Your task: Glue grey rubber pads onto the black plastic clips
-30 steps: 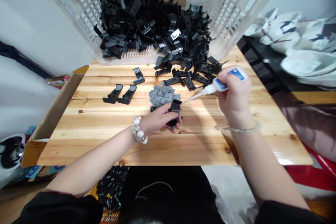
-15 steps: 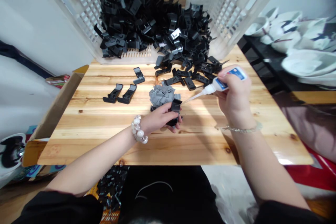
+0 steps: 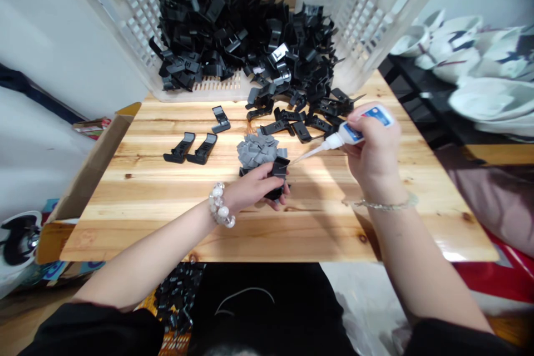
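My left hand is closed around a black plastic clip, its flat end facing up and to the right. In my right hand is a white glue bottle with a blue label, tilted so its long thin nozzle points down-left. The nozzle tip is at the clip's upper end; whether it touches, I cannot tell. Just behind my left hand lies a heap of small grey pads. Over to the left, three black clips lie apart on the wooden table.
A white plastic crate lies at the back with a large pile of black clips spilling from its open side. A cardboard box stands left of the table. White shell-like pieces sit on a dark rack at right.
Almost nothing differs. Both hands, the clip and the glue bottle keep practically the same positions.
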Demonstrator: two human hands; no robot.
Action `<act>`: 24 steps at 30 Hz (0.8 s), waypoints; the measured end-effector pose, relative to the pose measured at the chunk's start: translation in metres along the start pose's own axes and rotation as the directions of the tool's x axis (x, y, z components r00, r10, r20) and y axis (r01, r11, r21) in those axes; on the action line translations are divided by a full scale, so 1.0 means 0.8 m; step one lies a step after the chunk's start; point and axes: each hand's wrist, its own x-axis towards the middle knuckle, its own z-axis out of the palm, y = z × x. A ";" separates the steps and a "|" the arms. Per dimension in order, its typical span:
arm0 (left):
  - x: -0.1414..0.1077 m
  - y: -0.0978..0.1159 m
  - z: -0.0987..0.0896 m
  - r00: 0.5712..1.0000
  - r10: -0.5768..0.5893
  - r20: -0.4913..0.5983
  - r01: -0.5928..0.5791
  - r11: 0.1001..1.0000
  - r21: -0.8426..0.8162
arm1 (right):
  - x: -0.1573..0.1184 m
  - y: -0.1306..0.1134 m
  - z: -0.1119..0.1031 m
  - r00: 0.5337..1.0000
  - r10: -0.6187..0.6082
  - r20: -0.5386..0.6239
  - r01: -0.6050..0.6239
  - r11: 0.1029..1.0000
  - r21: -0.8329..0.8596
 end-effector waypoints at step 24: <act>0.000 0.000 0.000 1.000 -0.004 0.013 0.004 1.000 -0.017 | 0.000 0.001 0.000 1.000 0.007 0.003 -0.007 0.999 -0.035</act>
